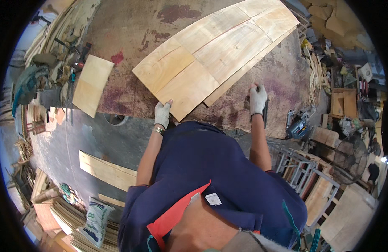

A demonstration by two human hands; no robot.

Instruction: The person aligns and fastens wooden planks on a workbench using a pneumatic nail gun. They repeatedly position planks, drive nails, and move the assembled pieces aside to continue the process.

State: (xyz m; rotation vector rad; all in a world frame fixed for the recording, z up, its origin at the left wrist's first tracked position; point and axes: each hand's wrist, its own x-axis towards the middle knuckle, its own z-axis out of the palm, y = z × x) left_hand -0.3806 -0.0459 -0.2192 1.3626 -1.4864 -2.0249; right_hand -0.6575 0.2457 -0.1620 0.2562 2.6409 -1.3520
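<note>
Dark blue shirt (211,168) with a red panel closest to the lens, filling the lower middle. Beyond it, both forearms reaching up to a stained worktable (131,38). Left hand (162,114), in a white knit glove, resting at the near corner of a large sheet of pale veneer (215,52), fingertips touching its edge; cannot tell whether anything is pinched. Right hand (257,99), gloved the same, closed around a dark slim tool (265,114) with its end pointing back toward the body, just beside the sheet's long lower edge. Veneer sheet lying flat on the tabletop, made of several strips side by side, running from near the left hand up to the far right corner. Smaller plywood piece (92,85) overhanging the table's left edge, well apart from the hands. Long board (108,171) on the floor at left. Stacks of thin veneer (72,218) in the lower left corner, a fan (349,157) at right.
</note>
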